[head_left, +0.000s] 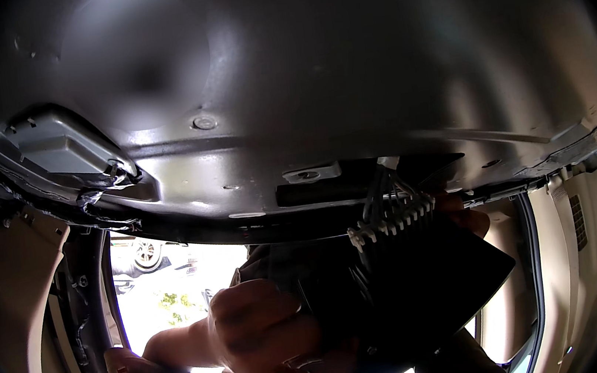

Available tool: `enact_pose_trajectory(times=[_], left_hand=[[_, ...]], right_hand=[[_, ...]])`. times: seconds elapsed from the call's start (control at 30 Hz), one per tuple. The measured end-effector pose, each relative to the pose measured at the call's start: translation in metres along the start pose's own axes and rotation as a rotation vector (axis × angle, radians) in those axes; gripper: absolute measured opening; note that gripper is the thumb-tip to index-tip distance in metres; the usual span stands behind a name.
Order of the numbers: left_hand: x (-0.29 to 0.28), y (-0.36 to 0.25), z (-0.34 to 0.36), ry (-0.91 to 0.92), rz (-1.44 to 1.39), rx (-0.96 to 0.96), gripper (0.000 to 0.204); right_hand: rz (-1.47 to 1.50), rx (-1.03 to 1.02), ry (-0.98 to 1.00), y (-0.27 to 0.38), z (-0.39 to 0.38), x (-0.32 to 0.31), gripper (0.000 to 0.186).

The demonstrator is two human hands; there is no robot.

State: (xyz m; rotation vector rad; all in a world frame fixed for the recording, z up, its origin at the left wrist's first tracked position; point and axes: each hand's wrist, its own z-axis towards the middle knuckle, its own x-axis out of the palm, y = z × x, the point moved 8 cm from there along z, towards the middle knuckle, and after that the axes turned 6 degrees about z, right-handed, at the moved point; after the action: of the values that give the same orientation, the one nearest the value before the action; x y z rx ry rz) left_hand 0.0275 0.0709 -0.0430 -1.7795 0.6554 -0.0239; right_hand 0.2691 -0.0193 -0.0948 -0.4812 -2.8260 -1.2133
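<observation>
A flat black panel (446, 295) with a sharp right corner is low in the middle, mostly in deep shadow. A bundle of grey wires (378, 199) runs from the metal overhead down through a pale comb-like clip (396, 221) to the panel. At the panel's upper right edge, only the fingers of my right hand (470, 217) show, bent round it. My left hand (265, 340) is a closed fist at the panel's left side. Shadow hides what is inside its fingers; a thin bright glint (302, 365) lies near its lower edge.
Bare dark sheet metal (344, 69) curves close overhead, with a grey bracket (304, 175) near the wires. A grey moulded housing (59, 145) is fixed at the left. Beige trim (15, 273) lines the sides. Through the bright opening at left, a parked vehicle's wheel (146, 253) shows.
</observation>
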Motion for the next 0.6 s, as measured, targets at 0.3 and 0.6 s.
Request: enact_pose_trajectory(times=[0.3, 0.6], left_hand=[[-0.008, 0.005, 0.006, 0.182, -0.078, 0.082, 0.029], [-0.011, 0.015, -0.017, 0.056, 0.022, 0.014, 0.029]], right_hand=[[-0.245, -0.058, -0.067, 0.02, -0.002, 0.025, 0.011], [-0.234, -0.108, -0.041, 0.016, -0.018, 0.019, 0.029]])
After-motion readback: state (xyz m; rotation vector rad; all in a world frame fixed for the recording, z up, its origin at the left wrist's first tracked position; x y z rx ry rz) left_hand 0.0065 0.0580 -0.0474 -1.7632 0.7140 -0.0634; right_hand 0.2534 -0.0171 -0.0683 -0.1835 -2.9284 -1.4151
